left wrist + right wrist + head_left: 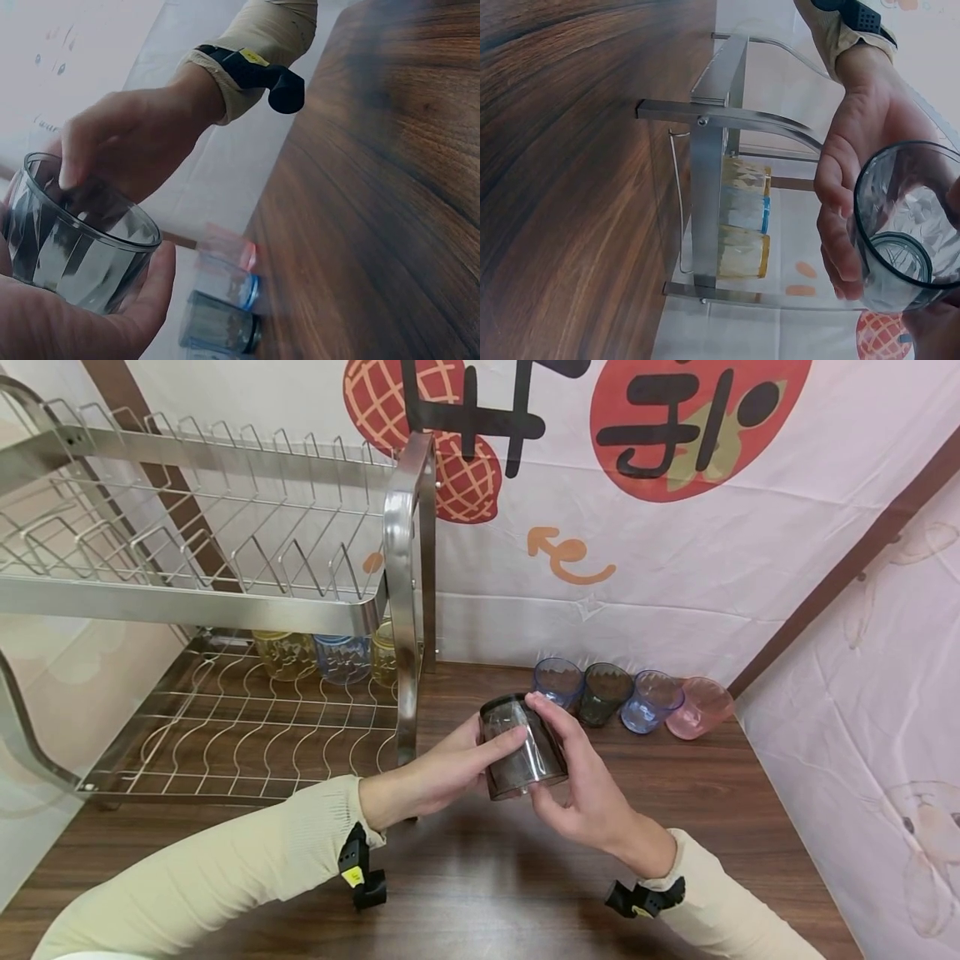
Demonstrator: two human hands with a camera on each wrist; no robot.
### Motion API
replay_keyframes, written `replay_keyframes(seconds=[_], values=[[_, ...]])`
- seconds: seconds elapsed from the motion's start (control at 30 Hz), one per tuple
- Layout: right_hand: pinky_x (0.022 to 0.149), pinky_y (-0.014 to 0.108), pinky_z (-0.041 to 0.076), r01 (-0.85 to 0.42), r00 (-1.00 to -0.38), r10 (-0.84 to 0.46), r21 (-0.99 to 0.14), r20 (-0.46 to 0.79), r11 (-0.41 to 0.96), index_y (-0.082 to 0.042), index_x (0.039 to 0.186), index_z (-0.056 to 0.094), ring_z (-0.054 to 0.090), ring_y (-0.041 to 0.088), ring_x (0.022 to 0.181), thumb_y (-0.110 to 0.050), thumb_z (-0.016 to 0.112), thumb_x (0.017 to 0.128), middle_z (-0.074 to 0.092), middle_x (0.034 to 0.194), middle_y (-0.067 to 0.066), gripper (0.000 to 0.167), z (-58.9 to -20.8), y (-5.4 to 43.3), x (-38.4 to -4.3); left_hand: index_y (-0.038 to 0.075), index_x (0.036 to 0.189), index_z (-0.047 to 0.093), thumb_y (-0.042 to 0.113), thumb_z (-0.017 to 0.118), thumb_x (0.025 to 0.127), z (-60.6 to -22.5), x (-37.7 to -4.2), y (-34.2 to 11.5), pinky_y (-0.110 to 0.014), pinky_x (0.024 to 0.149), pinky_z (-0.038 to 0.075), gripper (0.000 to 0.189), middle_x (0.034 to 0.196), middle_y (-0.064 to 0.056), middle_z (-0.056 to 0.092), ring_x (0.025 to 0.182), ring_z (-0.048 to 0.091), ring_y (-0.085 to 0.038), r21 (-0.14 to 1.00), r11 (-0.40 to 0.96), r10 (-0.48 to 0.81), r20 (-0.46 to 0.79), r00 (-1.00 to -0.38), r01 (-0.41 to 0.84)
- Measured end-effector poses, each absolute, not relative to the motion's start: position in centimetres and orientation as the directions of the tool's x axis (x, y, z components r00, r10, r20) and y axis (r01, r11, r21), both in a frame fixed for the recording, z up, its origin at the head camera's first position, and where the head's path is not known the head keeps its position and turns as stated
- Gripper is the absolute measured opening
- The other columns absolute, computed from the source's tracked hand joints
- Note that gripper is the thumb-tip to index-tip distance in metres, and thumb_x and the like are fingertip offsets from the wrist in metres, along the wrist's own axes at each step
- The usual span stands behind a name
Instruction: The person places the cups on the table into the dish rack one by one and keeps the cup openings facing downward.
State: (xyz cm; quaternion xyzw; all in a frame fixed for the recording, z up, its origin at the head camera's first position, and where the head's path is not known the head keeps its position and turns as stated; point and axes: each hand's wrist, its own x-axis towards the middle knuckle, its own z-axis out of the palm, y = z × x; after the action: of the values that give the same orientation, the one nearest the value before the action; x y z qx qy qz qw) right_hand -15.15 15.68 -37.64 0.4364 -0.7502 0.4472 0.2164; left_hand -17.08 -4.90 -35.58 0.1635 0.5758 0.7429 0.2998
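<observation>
A grey-tinted glass [521, 752] is held up over the table between both hands, tilted so its open rim points down toward the person. My left hand [438, 768] grips its side, the thumb lying across the wall. From the other side my right hand [588, 785] holds it, with fingers up by the dark base and the thumb at the rim. Seen in the left wrist view, a right-hand digit dips just inside the mouth of the glass [82, 255]. The right wrist view looks into the glass [907, 225], with the left fingers curved along its outside.
A two-tier metal dish rack [300, 618] stands at the left. Its lower shelf bears yellow glasses [285, 656] and a blue glass [342, 658]. Along the back wall at right is a row: blue [558, 677], dark grey [603, 693], blue [651, 702] and pink glasses [699, 708].
</observation>
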Motion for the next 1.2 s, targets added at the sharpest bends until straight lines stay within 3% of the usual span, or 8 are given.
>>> replay_keyframes(seconds=[0.17,0.33,0.83,1.2], values=[[0.123,0.041,0.025,-0.861,-0.491,-0.494,-0.485,0.717,0.151,0.015,0.147,0.03,0.031,0.035,0.148,-0.019,0.065,0.093,0.036,0.155,0.028,0.074,-37.3,16.0,-15.3,0.009,0.152,0.029,0.036,0.062,0.102,-35.4,-17.2,-5.1,-0.04,0.086,0.058,0.066,0.134,-0.019,0.056,0.104,0.066,-0.02,0.962,-0.139,0.637,-0.096,-0.765,-0.237],[0.122,0.039,0.026,-0.847,-0.493,-0.504,-0.525,0.709,0.089,0.015,0.147,0.031,0.031,0.034,0.148,-0.042,0.055,0.102,0.036,0.153,0.03,0.076,-36.9,16.4,-15.4,0.007,0.151,0.029,0.03,0.06,0.102,-35.2,-17.3,-5.2,-0.042,0.089,0.058,0.062,0.136,-0.02,0.056,0.105,0.066,-0.02,0.97,-0.102,0.623,-0.11,-0.774,-0.219],[0.12,0.041,0.032,-0.855,-0.448,-0.487,-0.519,0.749,-0.011,0.019,0.141,0.038,0.04,0.033,0.143,-0.041,0.042,0.108,0.047,0.146,0.027,0.07,-36.2,17.2,-15.5,0.002,0.139,0.035,0.024,0.071,0.095,-35.2,-17.1,-5.3,-0.041,0.1,0.051,0.061,0.131,-0.02,0.058,0.115,0.062,-0.026,0.996,0.043,0.579,-0.093,-0.81,-0.083],[0.117,0.04,0.037,-0.856,-0.445,-0.469,-0.516,0.763,-0.028,0.019,0.14,0.04,0.049,0.028,0.138,-0.041,0.042,0.108,0.053,0.143,0.022,0.068,-35.8,17.3,-15.7,0.006,0.141,0.036,0.023,0.075,0.093,-34.8,-17.0,-5.6,-0.042,0.099,0.051,0.064,0.128,-0.016,0.059,0.115,0.06,-0.026,0.994,0.106,0.558,-0.076,-0.827,-0.02]])
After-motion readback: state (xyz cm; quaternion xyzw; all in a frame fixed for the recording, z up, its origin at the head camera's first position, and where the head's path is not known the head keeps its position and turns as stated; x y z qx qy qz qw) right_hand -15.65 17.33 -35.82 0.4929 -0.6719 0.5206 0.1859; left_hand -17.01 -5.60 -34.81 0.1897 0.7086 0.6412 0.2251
